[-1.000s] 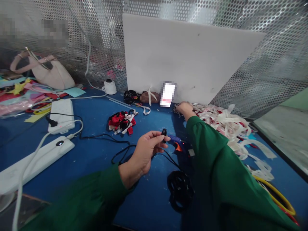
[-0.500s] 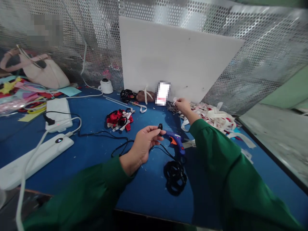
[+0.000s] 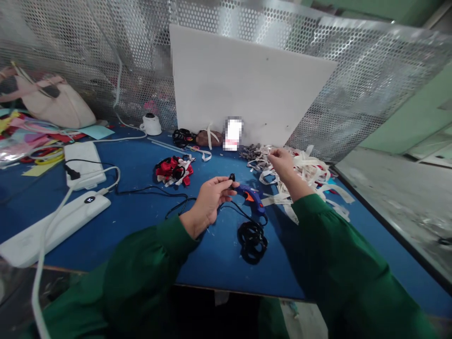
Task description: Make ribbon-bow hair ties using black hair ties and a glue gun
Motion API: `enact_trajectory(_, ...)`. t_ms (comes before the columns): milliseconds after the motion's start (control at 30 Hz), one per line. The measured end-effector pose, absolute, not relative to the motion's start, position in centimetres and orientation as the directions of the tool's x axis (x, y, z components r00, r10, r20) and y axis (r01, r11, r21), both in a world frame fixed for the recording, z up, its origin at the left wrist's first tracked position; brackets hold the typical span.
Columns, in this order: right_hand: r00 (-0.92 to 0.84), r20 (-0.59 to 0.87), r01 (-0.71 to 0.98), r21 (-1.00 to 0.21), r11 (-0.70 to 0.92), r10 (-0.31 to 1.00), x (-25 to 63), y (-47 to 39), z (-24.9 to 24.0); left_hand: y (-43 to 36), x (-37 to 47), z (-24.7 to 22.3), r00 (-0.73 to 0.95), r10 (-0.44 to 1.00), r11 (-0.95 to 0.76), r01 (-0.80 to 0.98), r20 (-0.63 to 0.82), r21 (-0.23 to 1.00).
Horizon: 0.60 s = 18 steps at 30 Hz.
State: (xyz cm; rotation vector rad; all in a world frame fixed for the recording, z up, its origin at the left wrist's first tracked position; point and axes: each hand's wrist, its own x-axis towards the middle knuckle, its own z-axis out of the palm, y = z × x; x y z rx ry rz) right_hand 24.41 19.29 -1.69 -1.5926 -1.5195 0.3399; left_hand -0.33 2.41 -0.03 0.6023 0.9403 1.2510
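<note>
My left hand [image 3: 213, 197] pinches a small black band [image 3: 232, 177] above the middle of the blue table. Right beside its fingertips lies a blue glue gun [image 3: 254, 197] with an orange trigger. My right hand [image 3: 281, 162] is over the heap of white and grey ribbon pieces [image 3: 310, 168] at the back right, fingers pinched together; whatever they hold is too small to make out. Nearer the front edge sits a bundle of black hair bands [image 3: 252, 242]. A pile of red, white and black bows [image 3: 174, 170] rests left of my left hand.
White power banks [image 3: 58, 228] with cables lie on the left of the blue table [image 3: 141, 245]. Behind are a white cup-like device [image 3: 151, 125], a lit phone [image 3: 233, 134] and a white board [image 3: 243, 84]. A pink handbag [image 3: 60, 103] stands back left.
My right hand has moved right and slightly down, away from the phone and over the ribbon heap. The white piece seen in its fingers is no longer visible. My left hand keeps its pinch.
</note>
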Motion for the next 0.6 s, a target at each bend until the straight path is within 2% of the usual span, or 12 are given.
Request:
enact_trajectory(300, 0.056, 0.345, 0.417, -0.861, 0.292, 0.937, 22.5, 12.3, -0.5, 2.4, -0.2, -0.1, 0.048, 0.962, 0.256, -0.496, -0.268, 0.830)
enact_trajectory(400, 0.033, 0.385, 0.236, -0.900, 0.367, 0.922, 21.4, 8.8, 0.2, 2.4, -0.2, -0.1, 0.046, 0.964, 0.249, -0.484, -0.260, 0.839)
enact_trajectory(600, -0.124, 0.393, 0.284, -0.866, 0.412, 0.911, 19.8, 3.5, 0.9, 2.2, -0.2, 0.2, 0.058, 0.972, 0.229, -0.460, -0.228, 0.858)
